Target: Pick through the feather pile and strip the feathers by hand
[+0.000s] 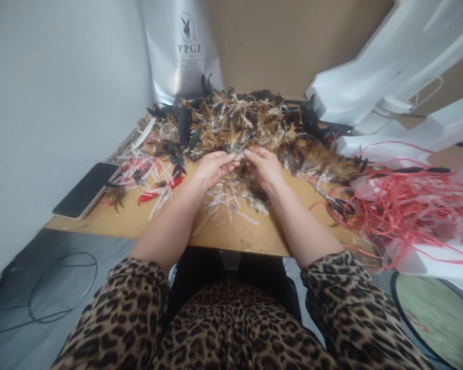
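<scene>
1. While a phone [87, 190] lies far left, pale strips [141, 167] sit between it and the left hand [216, 167].
2. Between that and the right hand [264, 165]: small feather tuft [239, 154], seemingly pinched by both hands' narrowed fingertips.
3. Feather heap [254, 121], just beyond both hands: large; judged mostly left to handle, done share unclear.
4. Right of right hand: scissors [327, 197], then red ribbon tangle [420, 205] crowding that side.

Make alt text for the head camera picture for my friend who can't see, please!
A person's left-hand grip and right-hand grip pinch something small, too unclear to name, by a heap of brown and black feathers on a tan table. A smartphone lies left; scissors and tangled red strips lie right.
</scene>
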The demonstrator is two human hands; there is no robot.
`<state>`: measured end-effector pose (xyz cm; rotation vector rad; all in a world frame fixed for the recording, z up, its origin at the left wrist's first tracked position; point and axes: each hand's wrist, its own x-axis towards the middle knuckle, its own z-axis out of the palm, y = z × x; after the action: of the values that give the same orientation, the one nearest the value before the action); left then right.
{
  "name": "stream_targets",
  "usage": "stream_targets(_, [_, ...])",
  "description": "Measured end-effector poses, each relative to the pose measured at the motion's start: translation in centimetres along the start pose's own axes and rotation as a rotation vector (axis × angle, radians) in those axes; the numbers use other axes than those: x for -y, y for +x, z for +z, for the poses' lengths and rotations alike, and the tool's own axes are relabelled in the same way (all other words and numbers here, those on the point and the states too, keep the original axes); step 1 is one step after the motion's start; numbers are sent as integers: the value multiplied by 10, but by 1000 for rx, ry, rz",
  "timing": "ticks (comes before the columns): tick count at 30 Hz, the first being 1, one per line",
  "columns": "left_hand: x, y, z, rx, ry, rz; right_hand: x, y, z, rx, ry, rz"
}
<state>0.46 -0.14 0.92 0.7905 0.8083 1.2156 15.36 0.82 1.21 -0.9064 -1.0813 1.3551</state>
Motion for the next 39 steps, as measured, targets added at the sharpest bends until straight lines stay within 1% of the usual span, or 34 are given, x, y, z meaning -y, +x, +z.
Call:
stream_targets(4, [-2,-2,0,21,40,-58,5,0,-4,42,-49,-20])
stream_targets(9, [-4,-8,4,46,97,-110,6,-1,-3,32,-111,-56])
stream_targets(15, [-3,-8,4,62,147,-122,7,-3,-2,27,-199,-92])
stream_targets(22, [2,-5,1,120,211,-108,6,-4,1,37,-193,-103])
stream_targets(24, [1,-5,1,108,206,-89,4,-3,1,21,-180,-100])
stream_targets(26, [-1,-4,1,60,171,-50,4,-2,0,-11,-171,-99])
stream_targets(28, [-5,-3,1,-2,119,-11,5,0,-4,-31,-209,-118])
stream_targets(30, [-8,-3,1,-54,72,17,10,0,-11,21,-347,-144])
stream_targets(32, [-10,-2,0,-78,46,29,15,0,-19,175,-562,-140])
stream_targets(34, [-10,-3,0,-75,37,30,18,-1,-27,344,-781,-120])
stream_targets(36, [-10,-3,1,-66,40,22,17,-1,-31,411,-970,-144])
stream_targets(39, [-10,-4,2,-75,48,7,12,-1,-29,419,-1156,-197])
